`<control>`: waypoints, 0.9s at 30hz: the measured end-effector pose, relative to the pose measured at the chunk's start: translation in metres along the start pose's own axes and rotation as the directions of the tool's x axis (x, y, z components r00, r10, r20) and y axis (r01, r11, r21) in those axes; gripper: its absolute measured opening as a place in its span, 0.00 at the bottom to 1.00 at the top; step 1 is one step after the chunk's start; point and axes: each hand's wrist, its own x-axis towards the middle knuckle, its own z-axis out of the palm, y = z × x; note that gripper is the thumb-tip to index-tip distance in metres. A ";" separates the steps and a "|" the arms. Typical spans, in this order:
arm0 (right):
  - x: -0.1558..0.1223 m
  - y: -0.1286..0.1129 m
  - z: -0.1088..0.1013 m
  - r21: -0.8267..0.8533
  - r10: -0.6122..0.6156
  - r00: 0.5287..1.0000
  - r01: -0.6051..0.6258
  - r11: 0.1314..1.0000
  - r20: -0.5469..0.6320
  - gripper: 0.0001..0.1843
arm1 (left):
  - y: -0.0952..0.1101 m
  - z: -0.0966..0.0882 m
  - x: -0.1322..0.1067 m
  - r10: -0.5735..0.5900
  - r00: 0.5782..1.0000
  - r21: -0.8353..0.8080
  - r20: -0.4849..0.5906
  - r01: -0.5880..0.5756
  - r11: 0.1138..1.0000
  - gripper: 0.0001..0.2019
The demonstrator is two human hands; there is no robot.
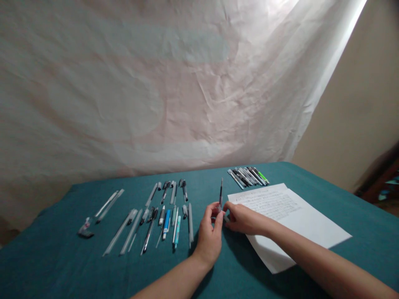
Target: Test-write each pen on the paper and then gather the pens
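Both hands meet over the teal tablecloth [62, 265] just left of a white sheet of paper [299, 220]. My left hand [210, 232] and my right hand [241, 218] pinch the lower end of a slim dark pen [221, 193] that stands nearly upright between them. Fingers of both hands are closed on it. What the right fingertips do at the pen's base is hidden.
Several pens, barrels and caps [165, 216] lie in rows on the left half of the table. Another bunch of pens [247, 176] lies at the far edge beyond the paper. A wrinkled white sheet [156, 83] hangs behind the table.
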 end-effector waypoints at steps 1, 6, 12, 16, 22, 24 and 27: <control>0.002 0.002 0.000 0.041 0.007 1.000 -0.007 0.999 0.009 0.18 | 0.000 0.000 0.000 -0.001 1.000 -0.003 -0.002 0.001 1.000 0.14; 0.012 0.001 -0.025 0.363 0.032 0.973 0.055 0.930 -0.229 0.14 | 0.002 0.001 0.000 0.005 1.000 0.003 0.003 -0.005 1.000 0.14; 0.004 -0.024 -0.069 0.573 0.089 0.819 0.314 0.757 -0.567 0.13 | 0.003 0.000 -0.001 0.002 1.000 0.049 0.022 -0.003 0.999 0.14; -0.001 -0.030 -0.076 0.595 0.108 0.800 0.340 0.729 -0.590 0.14 | 0.003 0.001 -0.002 -0.005 0.999 0.055 0.032 0.003 0.998 0.15; -0.002 -0.029 -0.074 0.593 0.107 0.797 0.344 0.728 -0.594 0.13 | 0.006 0.001 -0.003 0.012 0.998 0.091 0.057 -0.017 0.996 0.15; -0.002 -0.029 -0.075 0.596 0.108 0.795 0.350 0.723 -0.597 0.13 | 0.006 0.001 -0.003 0.011 0.998 0.099 0.063 -0.017 0.995 0.15; -0.003 -0.030 -0.075 0.600 0.106 0.798 0.351 0.719 -0.594 0.12 | 0.007 0.001 -0.003 0.005 0.997 0.107 0.071 -0.012 0.994 0.15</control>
